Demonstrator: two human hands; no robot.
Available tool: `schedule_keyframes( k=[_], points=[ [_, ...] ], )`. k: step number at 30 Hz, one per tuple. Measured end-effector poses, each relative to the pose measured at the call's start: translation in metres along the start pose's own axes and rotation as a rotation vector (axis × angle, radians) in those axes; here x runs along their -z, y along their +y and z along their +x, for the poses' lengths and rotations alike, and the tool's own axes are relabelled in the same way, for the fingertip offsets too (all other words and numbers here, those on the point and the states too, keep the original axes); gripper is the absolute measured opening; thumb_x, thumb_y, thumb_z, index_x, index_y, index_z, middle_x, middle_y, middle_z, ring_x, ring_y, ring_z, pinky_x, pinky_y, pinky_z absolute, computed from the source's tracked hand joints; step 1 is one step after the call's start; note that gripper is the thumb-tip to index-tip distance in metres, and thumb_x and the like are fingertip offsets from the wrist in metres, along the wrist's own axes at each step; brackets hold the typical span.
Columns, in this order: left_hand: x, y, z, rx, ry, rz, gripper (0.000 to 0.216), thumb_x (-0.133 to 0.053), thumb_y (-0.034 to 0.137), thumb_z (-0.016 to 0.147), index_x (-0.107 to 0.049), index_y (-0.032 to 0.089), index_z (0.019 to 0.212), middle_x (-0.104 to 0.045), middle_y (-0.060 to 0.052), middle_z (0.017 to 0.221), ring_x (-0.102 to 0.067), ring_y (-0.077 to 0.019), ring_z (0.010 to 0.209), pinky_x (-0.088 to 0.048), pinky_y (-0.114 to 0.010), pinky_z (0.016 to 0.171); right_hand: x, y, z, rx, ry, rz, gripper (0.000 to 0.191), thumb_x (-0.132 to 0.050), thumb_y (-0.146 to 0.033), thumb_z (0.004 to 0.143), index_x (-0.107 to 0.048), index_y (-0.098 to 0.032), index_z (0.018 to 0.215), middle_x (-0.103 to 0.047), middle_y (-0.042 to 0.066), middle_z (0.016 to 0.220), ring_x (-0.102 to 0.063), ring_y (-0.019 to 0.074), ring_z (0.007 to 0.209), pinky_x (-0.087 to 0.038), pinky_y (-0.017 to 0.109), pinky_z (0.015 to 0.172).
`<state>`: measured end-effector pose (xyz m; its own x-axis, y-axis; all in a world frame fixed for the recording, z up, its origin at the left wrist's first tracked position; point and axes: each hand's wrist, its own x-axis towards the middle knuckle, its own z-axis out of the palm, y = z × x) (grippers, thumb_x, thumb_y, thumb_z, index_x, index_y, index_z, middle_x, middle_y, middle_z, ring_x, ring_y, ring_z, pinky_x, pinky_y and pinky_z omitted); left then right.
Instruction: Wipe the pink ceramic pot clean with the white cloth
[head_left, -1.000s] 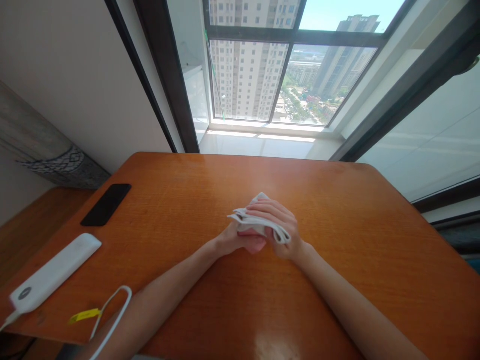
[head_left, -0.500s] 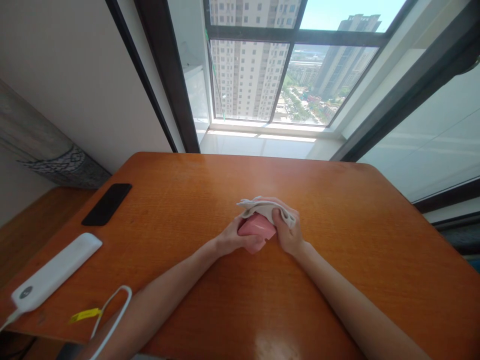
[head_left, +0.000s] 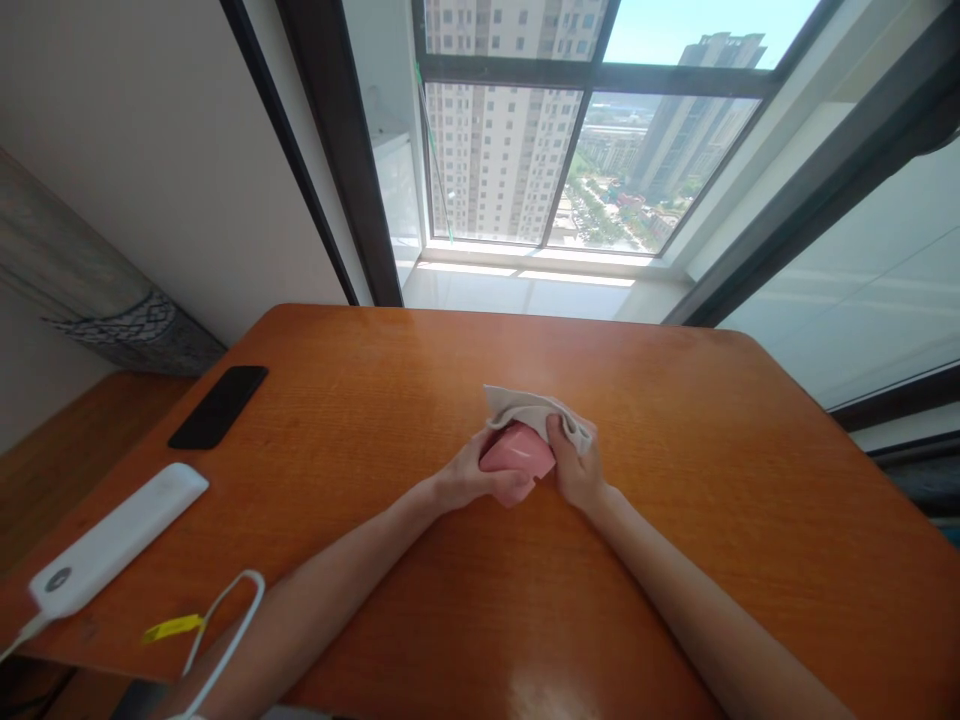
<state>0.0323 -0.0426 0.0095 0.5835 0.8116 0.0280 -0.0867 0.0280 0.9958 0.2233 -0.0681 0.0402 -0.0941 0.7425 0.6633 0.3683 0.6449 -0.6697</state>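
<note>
A pink, smooth object [head_left: 519, 450] with a notch at its lower edge is held above the middle of the table; its exact kind is unclear. My left hand [head_left: 474, 473] grips it from the left, thumb across its near side. From the right, my right hand [head_left: 579, 468] holds a folded, pale grey cloth [head_left: 529, 408] against the object's far upper side. The right thumb presses on the cloth, while most of the right fingers are hidden behind it.
The brown wooden table [head_left: 675, 520] spans the view. Toward its left edge lie a black phone [head_left: 217, 407] and a long white power strip [head_left: 120, 540]. A white cable [head_left: 238, 635] with a yellow tag [head_left: 174, 628] runs by my left forearm. A window [head_left: 555, 150] stands beyond.
The cloth's left end has lifted and spread upward over the pink object. Both hands keep their grip and stay in nearly the same place. The view has shifted slightly.
</note>
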Motion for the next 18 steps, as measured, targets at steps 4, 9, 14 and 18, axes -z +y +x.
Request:
schedule_keyframes(
  k=[4,9,14,18],
  points=[
    [-0.013,-0.002,-0.008,-0.004,0.294,0.085,0.057,-0.083,0.067,0.079,-0.080,0.018,0.109,-0.082,-0.013,0.106,-0.079,-0.0372,0.103,-0.069,-0.060,0.090,-0.012,-0.022,-0.006,0.336,-0.181,-0.132,0.048,-0.047,-0.043,0.110,-0.072,-0.022,0.146,-0.083,0.013,0.131,-0.079,0.0340,0.123,-0.055,0.059,0.121],
    [-0.021,-0.002,-0.013,0.051,0.434,0.101,0.055,-0.071,0.064,0.092,-0.078,0.017,0.119,-0.082,-0.016,0.112,-0.078,-0.0397,0.107,-0.067,-0.065,0.094,-0.014,-0.017,-0.008,0.500,-0.208,-0.183,0.055,-0.050,-0.047,0.109,-0.067,-0.020,0.153,-0.083,0.014,0.132,-0.080,0.0361,0.124,-0.056,0.060,0.121],
    [-0.002,0.002,-0.002,-0.018,-0.018,-0.010,0.073,-0.093,0.061,0.065,-0.076,0.014,0.119,-0.081,-0.009,0.104,-0.077,-0.0300,0.095,-0.067,-0.044,0.088,-0.006,0.000,-0.005,0.019,0.072,-0.009,0.038,-0.046,-0.034,0.114,-0.082,-0.027,0.124,-0.087,0.008,0.117,-0.084,0.0286,0.104,-0.069,0.046,0.096],
    [-0.002,-0.002,0.000,-0.035,0.081,0.089,0.054,-0.091,0.057,0.067,-0.079,0.019,0.103,-0.081,-0.011,0.103,-0.076,-0.0351,0.099,-0.067,-0.057,0.092,-0.009,-0.019,-0.004,0.322,-0.150,-0.143,0.045,-0.050,-0.040,0.109,-0.074,-0.025,0.145,-0.084,0.011,0.131,-0.080,0.0338,0.121,-0.058,0.059,0.118]
  ],
)
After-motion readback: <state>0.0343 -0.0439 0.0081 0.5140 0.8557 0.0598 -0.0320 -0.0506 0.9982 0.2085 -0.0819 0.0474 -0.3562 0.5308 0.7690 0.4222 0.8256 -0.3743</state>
